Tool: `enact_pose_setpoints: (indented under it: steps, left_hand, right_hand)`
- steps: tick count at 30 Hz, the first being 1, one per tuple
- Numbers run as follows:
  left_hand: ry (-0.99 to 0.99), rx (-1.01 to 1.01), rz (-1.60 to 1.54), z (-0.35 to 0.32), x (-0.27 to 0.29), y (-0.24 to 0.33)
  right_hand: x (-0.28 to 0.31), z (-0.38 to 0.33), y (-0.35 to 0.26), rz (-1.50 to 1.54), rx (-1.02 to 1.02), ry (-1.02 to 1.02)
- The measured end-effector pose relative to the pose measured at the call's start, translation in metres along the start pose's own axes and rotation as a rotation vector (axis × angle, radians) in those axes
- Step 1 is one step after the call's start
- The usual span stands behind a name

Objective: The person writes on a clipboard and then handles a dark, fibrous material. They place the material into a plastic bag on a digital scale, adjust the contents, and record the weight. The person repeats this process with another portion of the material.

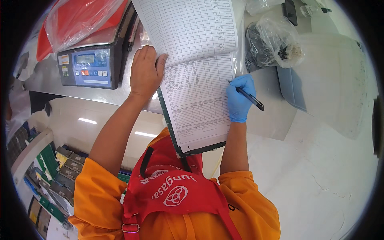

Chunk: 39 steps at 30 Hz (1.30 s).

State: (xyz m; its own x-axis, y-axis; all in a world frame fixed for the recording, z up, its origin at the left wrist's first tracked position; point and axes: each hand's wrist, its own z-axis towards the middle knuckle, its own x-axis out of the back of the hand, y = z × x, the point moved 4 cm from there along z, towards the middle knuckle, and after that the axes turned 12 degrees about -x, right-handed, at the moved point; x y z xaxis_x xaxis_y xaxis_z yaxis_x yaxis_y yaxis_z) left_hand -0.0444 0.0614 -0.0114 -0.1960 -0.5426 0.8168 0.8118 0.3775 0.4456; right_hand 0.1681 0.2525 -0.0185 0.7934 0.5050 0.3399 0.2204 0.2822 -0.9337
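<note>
A clipboard (178, 142) with ruled paper forms (198, 100) lies on the edge of a steel counter (52, 80), its top sheet (188, 28) folded back. My bare left hand (146, 72) presses flat on the left edge of the sheets, holding the folded page up. My right hand (240, 98) wears a blue glove and grips a black pen (250, 98), its tip touching the right side of the lower form. Orange sleeves and a red apron show below.
A digital scale (90, 66) with a red tray wrapped in plastic (80, 18) stands at the left. A clear bag with dark contents (272, 44) lies right of the papers. A phone (290, 11) lies at the top. Green crates (50, 176) stand on the floor at lower left.
</note>
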Motion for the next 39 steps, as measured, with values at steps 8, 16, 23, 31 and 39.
enact_pose_setpoints:
  steps: [8, 16, 23, 31, 39]
  left_hand:
    - [0.009, 0.0, -0.008, 0.0, 0.001, 0.001]
    - [-0.003, 0.004, -0.003, 0.001, 0.001, 0.001]
    - [0.007, -0.004, -0.013, 0.002, 0.002, 0.002]
    - [0.013, -0.001, -0.013, 0.003, 0.003, 0.003]
    - [0.017, -0.004, -0.022, 0.002, 0.003, 0.003]
  right_hand:
    - [0.001, 0.0, 0.004, 0.005, -0.003, 0.001]
    - [0.0, -0.001, -0.001, 0.031, -0.05, 0.031]
    - [0.004, -0.002, 0.009, 0.041, -0.045, 0.035]
    - [0.033, -0.009, -0.008, 0.673, -0.322, 0.049]
    - [0.086, -0.035, -0.026, 0.753, -0.317, 0.009]
